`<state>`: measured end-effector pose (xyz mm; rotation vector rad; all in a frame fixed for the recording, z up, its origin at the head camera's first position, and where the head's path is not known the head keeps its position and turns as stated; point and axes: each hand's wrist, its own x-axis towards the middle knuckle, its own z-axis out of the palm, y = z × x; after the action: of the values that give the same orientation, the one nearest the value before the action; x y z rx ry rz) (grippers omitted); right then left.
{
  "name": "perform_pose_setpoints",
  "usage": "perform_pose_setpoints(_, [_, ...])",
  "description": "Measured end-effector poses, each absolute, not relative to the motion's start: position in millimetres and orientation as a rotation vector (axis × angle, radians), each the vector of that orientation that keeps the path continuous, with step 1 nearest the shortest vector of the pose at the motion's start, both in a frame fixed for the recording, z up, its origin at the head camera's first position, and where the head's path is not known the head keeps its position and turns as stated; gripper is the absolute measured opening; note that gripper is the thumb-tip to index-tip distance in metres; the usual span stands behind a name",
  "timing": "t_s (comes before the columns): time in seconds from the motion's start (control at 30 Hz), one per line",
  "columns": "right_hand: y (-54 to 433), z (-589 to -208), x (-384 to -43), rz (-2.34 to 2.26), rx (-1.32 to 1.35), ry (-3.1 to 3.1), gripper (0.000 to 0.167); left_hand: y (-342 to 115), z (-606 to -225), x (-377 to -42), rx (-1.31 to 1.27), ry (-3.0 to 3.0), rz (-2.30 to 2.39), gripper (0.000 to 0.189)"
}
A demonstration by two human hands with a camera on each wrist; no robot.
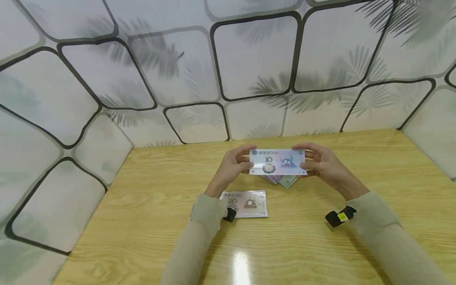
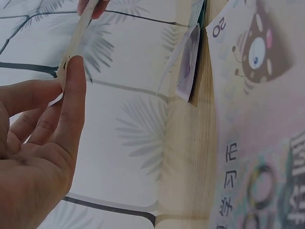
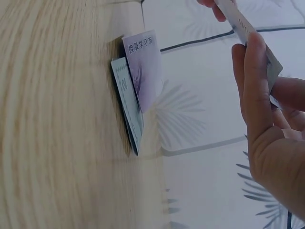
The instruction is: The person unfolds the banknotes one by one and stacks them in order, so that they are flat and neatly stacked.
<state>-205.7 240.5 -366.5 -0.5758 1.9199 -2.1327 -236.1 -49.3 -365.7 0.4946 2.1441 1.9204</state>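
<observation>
A play banknote marked 10 (image 1: 278, 161) is held up over the table, its printed face toward the head camera. My left hand (image 1: 228, 168) pinches its left end between thumb and fingers, and my right hand (image 1: 327, 166) pinches the right end. Both wrist views show the note nearly edge-on. Beneath and behind it lie a purple note (image 3: 144, 71) and a green note (image 3: 127, 105) marked 2, partly overlapping and mostly hidden in the head view. Closer to me, a note marked 20 (image 1: 255, 206) lies flat, its left part covered by my left wrist.
The wooden table (image 1: 153, 221) runs back to a patterned wall (image 1: 254, 59) with leaf prints. Each wrist wears a dark strap with a small camera; the right one (image 1: 335, 218) bears a yellow square. Light glares off the table near its front.
</observation>
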Motion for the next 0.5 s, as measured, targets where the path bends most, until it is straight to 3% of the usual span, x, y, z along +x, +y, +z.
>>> perform_pose_setpoints(0.5, [230.6, -366.4, -204.7, -2.102, -0.587, 1.939, 0.047, -61.6, -364.0, -225.7, 0.476, 2.123, 1.93, 0.057])
